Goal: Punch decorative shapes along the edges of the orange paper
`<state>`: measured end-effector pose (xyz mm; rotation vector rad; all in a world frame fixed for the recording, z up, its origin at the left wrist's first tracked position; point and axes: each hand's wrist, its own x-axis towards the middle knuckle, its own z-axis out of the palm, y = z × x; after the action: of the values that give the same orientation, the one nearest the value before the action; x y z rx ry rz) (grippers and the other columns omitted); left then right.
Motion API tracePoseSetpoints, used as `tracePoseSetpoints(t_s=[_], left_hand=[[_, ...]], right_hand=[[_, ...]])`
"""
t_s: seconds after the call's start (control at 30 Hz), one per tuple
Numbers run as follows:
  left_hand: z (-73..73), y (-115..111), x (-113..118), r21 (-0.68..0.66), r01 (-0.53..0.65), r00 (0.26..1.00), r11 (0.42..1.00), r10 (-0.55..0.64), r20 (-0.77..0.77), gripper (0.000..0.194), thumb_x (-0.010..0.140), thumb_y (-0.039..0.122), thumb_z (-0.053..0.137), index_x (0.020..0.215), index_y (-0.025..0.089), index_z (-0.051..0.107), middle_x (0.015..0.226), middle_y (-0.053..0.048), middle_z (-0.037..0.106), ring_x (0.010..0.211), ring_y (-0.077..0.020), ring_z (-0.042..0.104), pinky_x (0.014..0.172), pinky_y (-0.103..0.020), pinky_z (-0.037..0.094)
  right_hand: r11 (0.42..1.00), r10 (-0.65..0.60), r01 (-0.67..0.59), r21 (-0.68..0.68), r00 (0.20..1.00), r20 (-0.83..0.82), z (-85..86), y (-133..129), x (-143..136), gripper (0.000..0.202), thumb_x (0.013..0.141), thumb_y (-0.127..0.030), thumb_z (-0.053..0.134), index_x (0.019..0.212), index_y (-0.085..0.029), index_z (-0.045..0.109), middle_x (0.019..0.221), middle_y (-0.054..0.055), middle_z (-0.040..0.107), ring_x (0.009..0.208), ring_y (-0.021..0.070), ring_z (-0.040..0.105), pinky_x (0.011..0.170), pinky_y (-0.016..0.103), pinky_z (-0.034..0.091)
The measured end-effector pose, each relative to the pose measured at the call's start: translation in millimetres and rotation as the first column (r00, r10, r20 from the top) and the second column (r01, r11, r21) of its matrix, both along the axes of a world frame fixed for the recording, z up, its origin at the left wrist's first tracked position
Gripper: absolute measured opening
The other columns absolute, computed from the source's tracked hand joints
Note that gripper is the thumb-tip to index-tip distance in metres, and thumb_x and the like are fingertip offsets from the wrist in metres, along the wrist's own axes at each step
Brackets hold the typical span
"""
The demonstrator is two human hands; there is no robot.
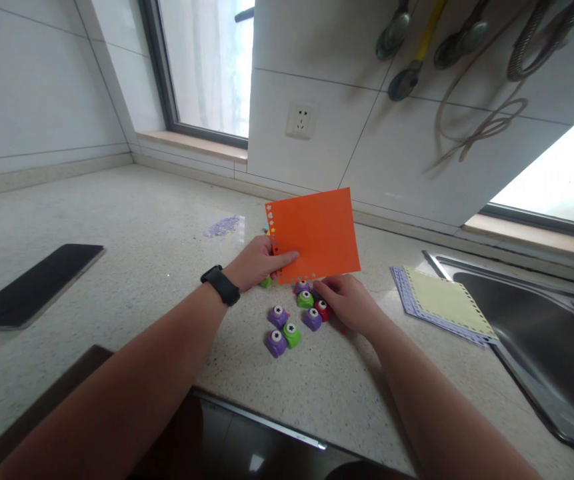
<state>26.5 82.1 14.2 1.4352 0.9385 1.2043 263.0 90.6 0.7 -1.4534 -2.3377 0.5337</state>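
Observation:
My left hand (269, 261) grips an orange sheet of paper (314, 233) by its left side, thumb on top. Small shapes, among them stars and hearts, are cut along the sheet's left and lower edges. Below the sheet stand several small craft punches: a purple punch (277, 343), a green punch (291, 335), a red punch (322, 309) and others. My right hand (345, 300) is beside the red punch, just under the sheet's lower edge. Its fingers are curled, and what they hold, if anything, is hidden. More punches are partly covered by my left hand.
Purple paper cuttings (223, 227) lie in a heap toward the back. A stack of yellow and purple punched sheets (447, 300) rests at the edge of the steel sink (541, 360) on the right. A dark flat tablet-like object (37, 283) lies at the left.

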Motion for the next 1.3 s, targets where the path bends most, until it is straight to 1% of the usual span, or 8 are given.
tracePoseSetpoints(t_s=[0.17, 0.37, 0.57, 0.8, 0.97, 1.1, 1.23, 1.3], left_hand=[[0.6, -0.5, 0.3, -0.004, -0.008, 1.0, 1.0, 0.008, -0.01, 0.021, 0.088, 0.022, 0.071, 0.107, 0.017, 0.078, 0.085, -0.003, 0.08, 0.054, -0.0066, 0.059, 0.048, -0.017, 0.044], [-1.6, 0.7, -0.9, -0.01, -0.008, 1.0, 1.0, 0.008, -0.028, 0.023, 0.088, 0.024, 0.071, 0.109, 0.017, 0.078, 0.091, -0.004, 0.081, 0.055, -0.0071, 0.061, 0.047, -0.018, 0.043], [-3.5, 2.6, -1.0, 0.002, 0.001, 1.0, 1.0, -0.001, -0.003, 0.023, 0.088, 0.024, 0.072, 0.109, 0.018, 0.078, 0.092, -0.004, 0.081, 0.058, -0.0071, 0.062, 0.046, -0.017, 0.042], [-5.4, 2.7, -1.3, -0.005, 0.002, 1.0, 1.0, -0.002, -0.005, 0.025, 0.086, 0.029, 0.074, 0.107, 0.018, 0.078, 0.098, -0.007, 0.082, 0.068, -0.0113, 0.07, 0.053, -0.019, 0.05], [-6.1, 3.2, -1.8, -0.005, 0.0, 1.0, 1.0, 0.0, -0.016, 0.026, 0.085, 0.032, 0.074, 0.106, 0.018, 0.078, 0.099, -0.007, 0.082, 0.069, -0.0118, 0.07, 0.053, -0.02, 0.05], [-7.5, 4.5, -2.1, -0.008, 0.008, 1.0, 1.0, -0.008, -0.008, 0.028, 0.085, 0.032, 0.074, 0.109, 0.018, 0.077, 0.103, -0.007, 0.081, 0.076, -0.014, 0.073, 0.06, -0.023, 0.054], [-8.7, 5.5, -2.3, -0.002, 0.03, 0.999, 1.0, -0.03, 0.024, 0.027, 0.085, 0.032, 0.075, 0.108, 0.018, 0.077, 0.106, -0.008, 0.081, 0.088, -0.0166, 0.075, 0.077, -0.029, 0.059], [-7.6, 4.6, -1.8, -0.005, 0.033, 0.999, 0.999, -0.032, 0.037, 0.027, 0.085, 0.031, 0.075, 0.108, 0.018, 0.077, 0.104, -0.008, 0.081, 0.089, -0.0163, 0.074, 0.077, -0.029, 0.059]], right_hand=[[1.0, -0.009, 0.009, -0.001, 1.0, 0.0, -0.6, 0.5, 0.5, 0.042, 0.098, -0.044, 0.05, 0.071, -0.019, 0.07, 0.072, 0.007, 0.072, 0.066, 0.0193, 0.062, 0.061, 0.031, 0.037], [1.0, 0.008, -0.008, 0.018, 1.0, -0.001, -1.2, 0.1, 0.3, 0.041, 0.098, -0.042, 0.05, 0.071, -0.019, 0.07, 0.072, 0.007, 0.073, 0.068, 0.0197, 0.063, 0.062, 0.031, 0.038], [0.999, 0.035, -0.034, 0.04, 0.999, -0.026, -2.0, 1.2, -0.2, 0.035, 0.097, -0.038, 0.051, 0.074, -0.02, 0.071, 0.076, 0.006, 0.075, 0.072, 0.0206, 0.065, 0.065, 0.031, 0.041], [0.999, 0.029, -0.028, 0.031, 0.999, -0.035, -3.3, 0.7, 0.6, 0.035, 0.097, -0.039, 0.051, 0.075, -0.02, 0.071, 0.077, 0.006, 0.075, 0.072, 0.0206, 0.066, 0.064, 0.03, 0.041], [0.999, 0.033, -0.032, 0.038, 0.999, -0.029, -3.9, 1.0, 0.8, 0.036, 0.097, -0.039, 0.051, 0.076, -0.02, 0.072, 0.078, 0.006, 0.075, 0.072, 0.0207, 0.065, 0.064, 0.03, 0.04], [0.999, 0.025, -0.024, 0.038, 1.0, -0.017, -3.5, 0.9, 0.9, 0.038, 0.098, -0.041, 0.05, 0.075, -0.02, 0.071, 0.077, 0.006, 0.075, 0.071, 0.0204, 0.065, 0.063, 0.03, 0.04], [0.999, 0.035, -0.035, 0.038, 0.999, -0.022, -2.2, 0.7, 0.9, 0.036, 0.098, -0.039, 0.05, 0.076, -0.02, 0.072, 0.078, 0.006, 0.075, 0.073, 0.0203, 0.065, 0.065, 0.03, 0.04], [0.999, 0.035, -0.034, 0.032, 0.999, -0.021, -1.6, 0.7, 0.5, 0.036, 0.098, -0.039, 0.05, 0.076, -0.019, 0.071, 0.077, 0.006, 0.075, 0.072, 0.0199, 0.065, 0.064, 0.03, 0.039]])
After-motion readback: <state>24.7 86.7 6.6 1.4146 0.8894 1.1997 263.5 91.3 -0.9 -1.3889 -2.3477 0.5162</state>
